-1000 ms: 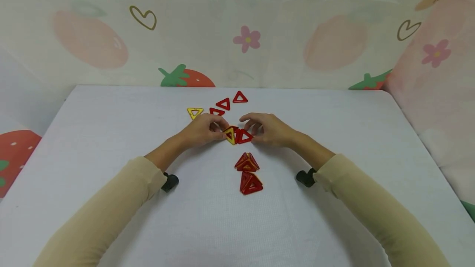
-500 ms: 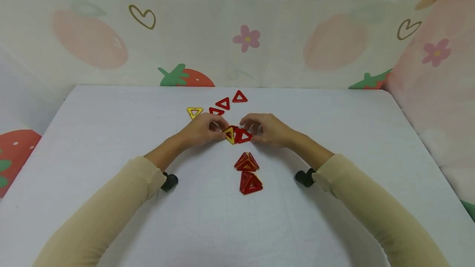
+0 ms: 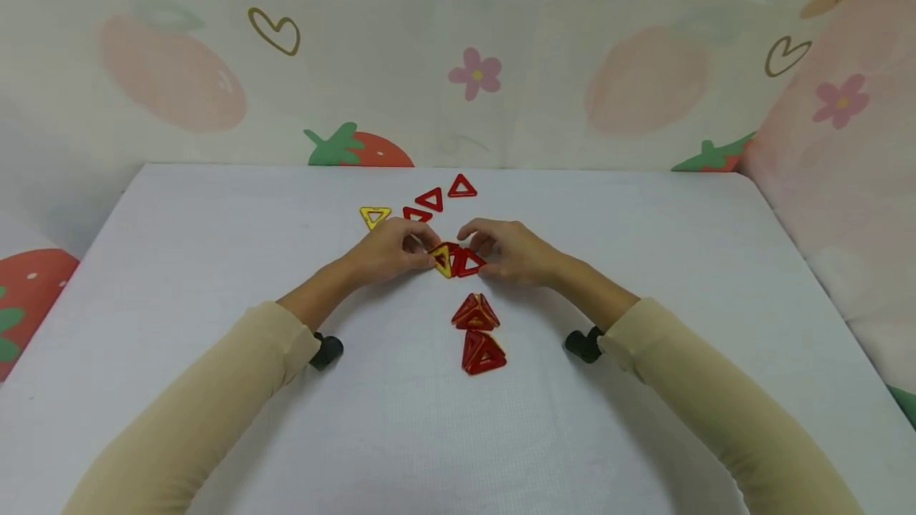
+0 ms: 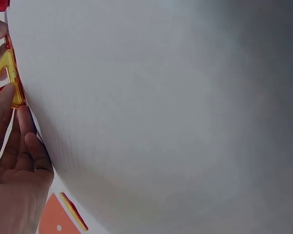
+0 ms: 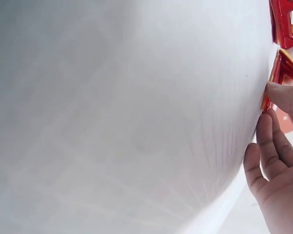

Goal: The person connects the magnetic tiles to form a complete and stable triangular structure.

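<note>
Pinching tiles (image 3: 458,261) | left fingers (image 4: 27,119), right fingers (image 5: 264,131) | table edges (image 3: 800,261) (side) well apart

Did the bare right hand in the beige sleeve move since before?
Yes, slightly: against the printed pink five-petalled flower, the right hand has shifted left in the head view.

Head view looks forward and down; wrist views (much nearer) share its triangle cluster (image 3: 458,261).
</note>
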